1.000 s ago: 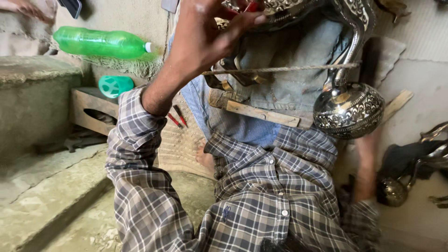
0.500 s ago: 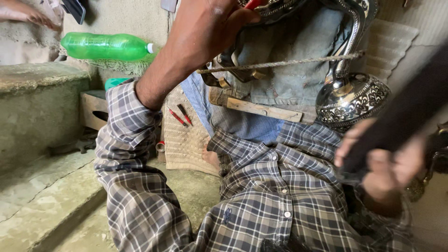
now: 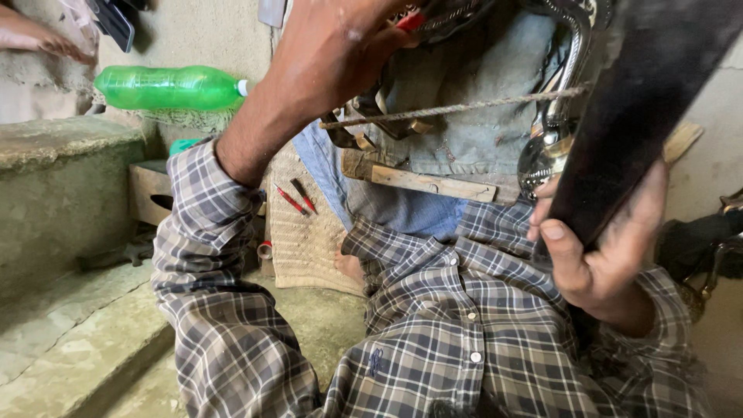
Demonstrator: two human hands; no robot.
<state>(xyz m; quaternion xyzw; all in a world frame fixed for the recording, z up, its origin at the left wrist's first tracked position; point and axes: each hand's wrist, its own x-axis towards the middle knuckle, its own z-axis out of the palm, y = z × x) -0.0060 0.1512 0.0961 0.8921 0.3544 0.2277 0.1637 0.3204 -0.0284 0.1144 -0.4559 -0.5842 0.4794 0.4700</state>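
Observation:
My left hand is raised at the top centre, fingers closed on a red-handled tool pressed against an ornate silver metal vessel. The vessel rests on my lap over blue denim, and a taut cord crosses in front of it. My right hand is at the right, gripped around a long dark flat bar that rises to the top right corner and covers part of the vessel. A wooden strip lies across my knees below the vessel.
A green plastic bottle lies on a concrete ledge at the left. Two red pens rest on a woven mat. Another person's hand shows at the top left. Dark metal pieces sit at the right edge.
My right hand came up from low on the right, gripping the dark bar, which now stands raised in front of the silver vessel. My left hand stayed on the vessel's top.

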